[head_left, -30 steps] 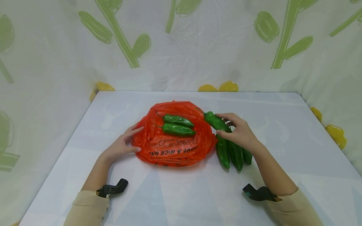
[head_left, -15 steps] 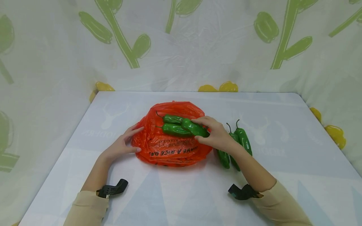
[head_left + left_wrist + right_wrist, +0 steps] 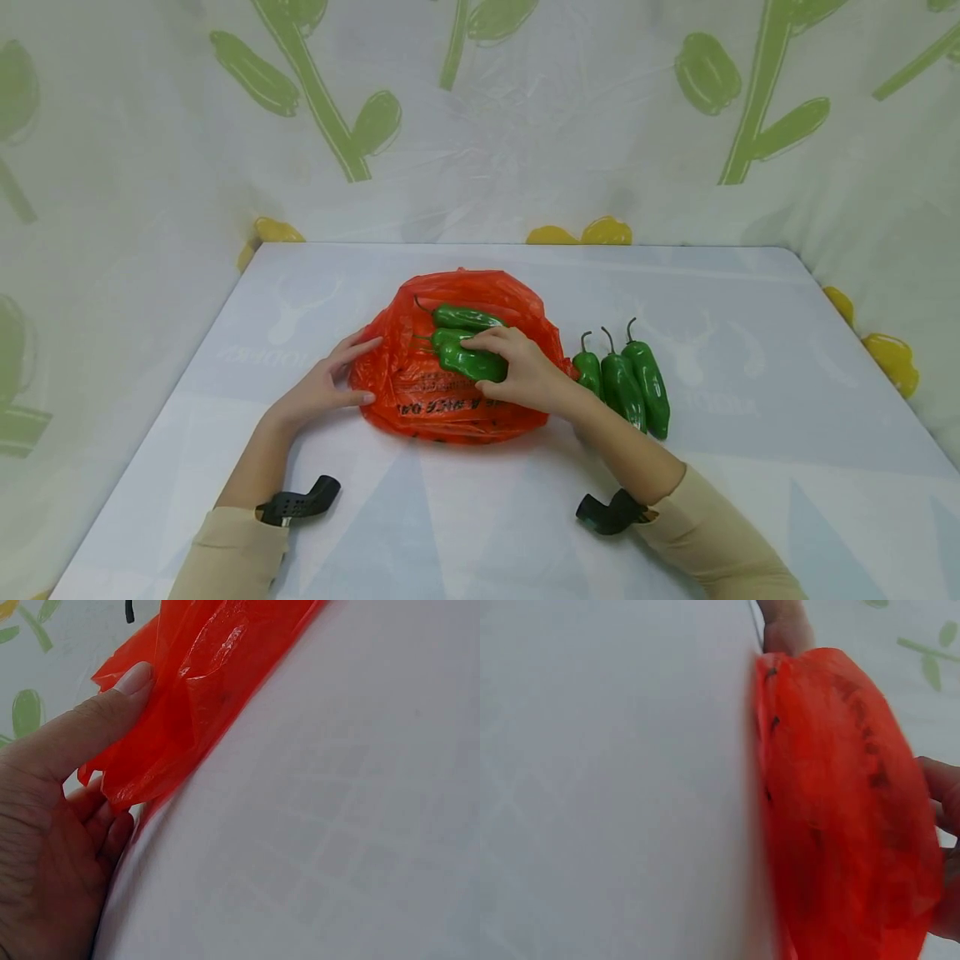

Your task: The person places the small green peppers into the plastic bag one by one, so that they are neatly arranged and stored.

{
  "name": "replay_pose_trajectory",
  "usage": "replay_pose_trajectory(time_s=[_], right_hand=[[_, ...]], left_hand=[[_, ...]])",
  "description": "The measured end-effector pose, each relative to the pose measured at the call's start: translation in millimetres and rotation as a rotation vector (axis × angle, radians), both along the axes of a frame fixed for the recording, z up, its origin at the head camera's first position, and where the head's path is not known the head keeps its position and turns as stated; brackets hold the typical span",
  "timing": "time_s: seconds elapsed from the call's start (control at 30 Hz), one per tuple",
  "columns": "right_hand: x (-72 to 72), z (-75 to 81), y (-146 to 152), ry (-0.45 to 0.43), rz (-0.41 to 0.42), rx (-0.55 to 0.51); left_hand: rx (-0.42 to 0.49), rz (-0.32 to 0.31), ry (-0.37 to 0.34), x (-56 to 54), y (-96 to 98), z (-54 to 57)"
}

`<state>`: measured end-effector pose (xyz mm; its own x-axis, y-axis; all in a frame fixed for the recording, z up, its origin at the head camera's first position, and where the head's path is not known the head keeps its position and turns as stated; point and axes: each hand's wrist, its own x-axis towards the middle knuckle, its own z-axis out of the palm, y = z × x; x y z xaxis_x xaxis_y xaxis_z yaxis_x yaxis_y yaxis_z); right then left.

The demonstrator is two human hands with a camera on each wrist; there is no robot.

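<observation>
In the head view, my right hand (image 3: 525, 371) grips a green chili pepper (image 3: 471, 363) over the mouth of a red plastic bag (image 3: 525, 296). Beneath it lie two more green peppers (image 3: 468, 317), the nearer one partly covered. My left hand (image 3: 322, 385) rests at the bag's left side, thumb and fingers spread apart. The left wrist view has my left thumb (image 3: 112, 712) lying on the red plastic, other fingers behind it. In the right wrist view the blurred bag (image 3: 840, 810) hides the held pepper and much of my right hand (image 3: 946, 840).
Several things stay on the pale table (image 3: 480, 517): three green peppers (image 3: 624, 387) lie side by side right of the bag, stems pointing away, partly behind my right forearm. A patterned curtain (image 3: 570, 108) hangs behind the table.
My right hand has carried the pepper leftward from the pile at the right to over the bag, lowering it beside the two inside. The left hand has stayed put.
</observation>
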<state>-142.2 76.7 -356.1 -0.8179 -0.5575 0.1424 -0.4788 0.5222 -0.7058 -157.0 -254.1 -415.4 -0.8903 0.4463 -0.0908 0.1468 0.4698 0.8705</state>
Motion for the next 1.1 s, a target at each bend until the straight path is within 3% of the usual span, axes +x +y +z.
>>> replay_pose_trajectory(time_s=[0.73, 1.1], right_hand=[[-7.7, -22.2, -23.6, 0.064, 0.042, 0.158], [-6.1, -22.9, -25.4, 0.1, 0.029, 0.181]], left_hand=[[-0.003, 0.001, 0.003, -0.5, -0.1, 0.0], [-0.015, 0.004, 0.007, -0.3, 0.4, -0.1]])
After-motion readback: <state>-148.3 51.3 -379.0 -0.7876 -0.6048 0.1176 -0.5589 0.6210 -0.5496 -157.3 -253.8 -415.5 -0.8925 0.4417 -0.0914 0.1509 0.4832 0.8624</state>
